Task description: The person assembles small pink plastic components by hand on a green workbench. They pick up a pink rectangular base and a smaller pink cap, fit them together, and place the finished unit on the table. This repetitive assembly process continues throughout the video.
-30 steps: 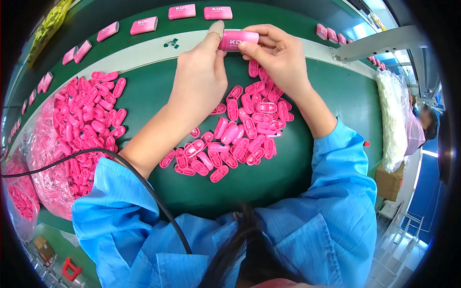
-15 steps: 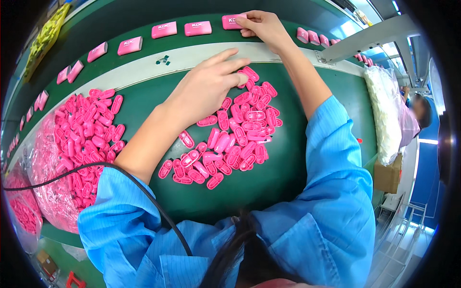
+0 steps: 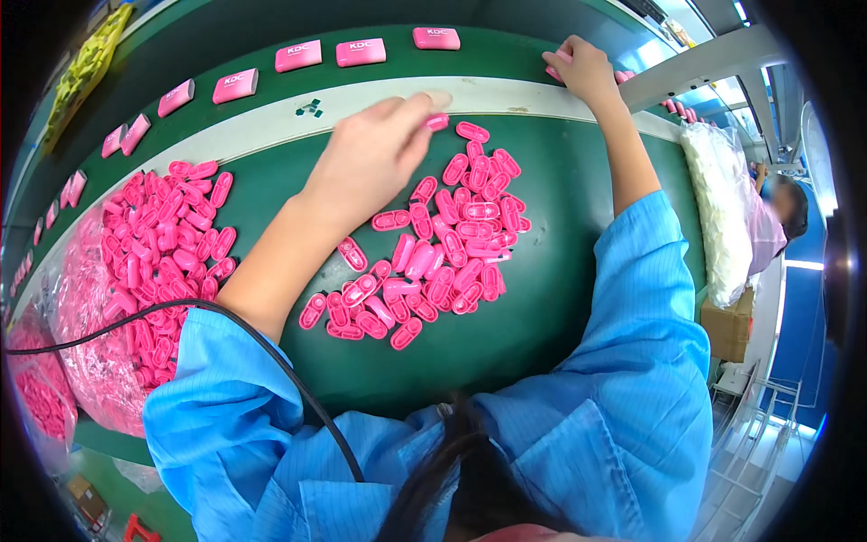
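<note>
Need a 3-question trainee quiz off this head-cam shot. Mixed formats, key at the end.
1. Multiple choice: what does the left hand hold?
A) a yellow bag
B) a pink oval piece
C) a black cable

2. True or false: all the loose pink oval pieces on the worktop lie in one heap.

3. Fill in the colour: the right hand has hold of a pink case over the ____ surface beyond the white strip.

Key:
1. B
2. False: the middle heap is separate from the left heap.
3. green
</note>
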A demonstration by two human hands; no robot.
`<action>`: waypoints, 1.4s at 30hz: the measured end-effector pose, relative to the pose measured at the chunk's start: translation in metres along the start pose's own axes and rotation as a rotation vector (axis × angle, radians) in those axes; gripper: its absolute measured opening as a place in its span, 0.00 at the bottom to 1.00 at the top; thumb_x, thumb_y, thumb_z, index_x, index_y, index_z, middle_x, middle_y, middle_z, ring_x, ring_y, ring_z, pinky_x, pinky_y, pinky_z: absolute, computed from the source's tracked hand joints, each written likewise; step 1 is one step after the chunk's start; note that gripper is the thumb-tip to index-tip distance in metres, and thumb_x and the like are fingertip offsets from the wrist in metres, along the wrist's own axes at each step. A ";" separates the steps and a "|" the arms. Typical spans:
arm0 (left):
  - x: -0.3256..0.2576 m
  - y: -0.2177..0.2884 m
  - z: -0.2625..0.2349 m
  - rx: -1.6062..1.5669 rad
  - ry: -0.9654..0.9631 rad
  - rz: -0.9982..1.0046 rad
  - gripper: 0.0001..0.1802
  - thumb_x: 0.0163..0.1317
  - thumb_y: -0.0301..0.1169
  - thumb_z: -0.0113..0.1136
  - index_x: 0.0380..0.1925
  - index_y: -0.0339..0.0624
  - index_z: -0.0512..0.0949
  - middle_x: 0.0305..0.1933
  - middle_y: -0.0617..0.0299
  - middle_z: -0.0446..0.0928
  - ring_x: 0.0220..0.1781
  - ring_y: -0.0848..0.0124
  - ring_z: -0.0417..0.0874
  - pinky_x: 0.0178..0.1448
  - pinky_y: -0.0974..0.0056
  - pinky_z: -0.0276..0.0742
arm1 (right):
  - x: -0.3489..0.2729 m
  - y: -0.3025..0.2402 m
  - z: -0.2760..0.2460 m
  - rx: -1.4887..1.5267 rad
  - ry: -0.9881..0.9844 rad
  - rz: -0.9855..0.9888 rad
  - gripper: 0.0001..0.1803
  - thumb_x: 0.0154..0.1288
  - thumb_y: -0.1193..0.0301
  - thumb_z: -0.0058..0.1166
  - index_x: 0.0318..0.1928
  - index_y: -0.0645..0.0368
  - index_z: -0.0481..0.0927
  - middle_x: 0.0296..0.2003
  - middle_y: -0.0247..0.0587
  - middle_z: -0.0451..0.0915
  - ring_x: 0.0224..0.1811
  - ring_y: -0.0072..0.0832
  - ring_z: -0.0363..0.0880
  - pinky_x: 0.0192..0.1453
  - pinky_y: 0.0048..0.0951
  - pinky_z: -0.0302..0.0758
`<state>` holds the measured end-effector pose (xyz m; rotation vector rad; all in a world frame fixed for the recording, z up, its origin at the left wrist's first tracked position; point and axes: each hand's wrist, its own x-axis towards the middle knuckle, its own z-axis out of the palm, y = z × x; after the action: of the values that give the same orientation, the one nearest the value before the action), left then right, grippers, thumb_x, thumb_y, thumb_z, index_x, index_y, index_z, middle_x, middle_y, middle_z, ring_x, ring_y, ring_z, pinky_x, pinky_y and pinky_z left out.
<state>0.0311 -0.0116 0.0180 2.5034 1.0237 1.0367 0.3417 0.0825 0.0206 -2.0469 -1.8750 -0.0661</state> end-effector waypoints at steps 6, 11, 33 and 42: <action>0.008 -0.013 -0.011 -1.044 0.098 -0.667 0.15 0.61 0.26 0.51 0.46 0.31 0.73 0.39 0.57 0.77 0.35 0.74 0.79 0.43 0.73 0.77 | -0.057 -0.093 -0.014 1.157 -0.318 -0.137 0.17 0.57 0.73 0.57 0.45 0.64 0.68 0.34 0.41 0.78 0.35 0.23 0.78 0.40 0.21 0.75; 0.004 -0.017 -0.008 -0.812 0.062 -0.596 0.17 0.59 0.27 0.54 0.46 0.28 0.72 0.35 0.56 0.79 0.36 0.72 0.81 0.43 0.73 0.77 | -0.081 -0.126 -0.001 1.409 -0.353 -0.179 0.19 0.57 0.77 0.55 0.49 0.65 0.69 0.39 0.43 0.78 0.40 0.25 0.78 0.48 0.24 0.76; 0.001 -0.013 0.001 -0.689 0.190 -0.439 0.16 0.61 0.29 0.52 0.45 0.27 0.72 0.34 0.53 0.80 0.34 0.71 0.81 0.41 0.70 0.76 | -0.094 -0.129 0.010 1.459 -0.343 -0.192 0.16 0.56 0.79 0.55 0.45 0.70 0.70 0.38 0.45 0.78 0.39 0.24 0.78 0.46 0.23 0.76; -0.004 0.004 -0.003 -0.153 0.126 -0.252 0.17 0.61 0.21 0.47 0.51 0.34 0.68 0.36 0.50 0.80 0.39 0.66 0.83 0.41 0.68 0.78 | -0.097 -0.130 0.003 1.358 -0.310 -0.273 0.16 0.55 0.79 0.56 0.45 0.69 0.72 0.38 0.43 0.79 0.40 0.23 0.78 0.47 0.21 0.76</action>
<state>0.0286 -0.0171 0.0199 2.1458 1.2096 1.1569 0.2039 -0.0029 0.0214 -0.8661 -1.5402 1.1569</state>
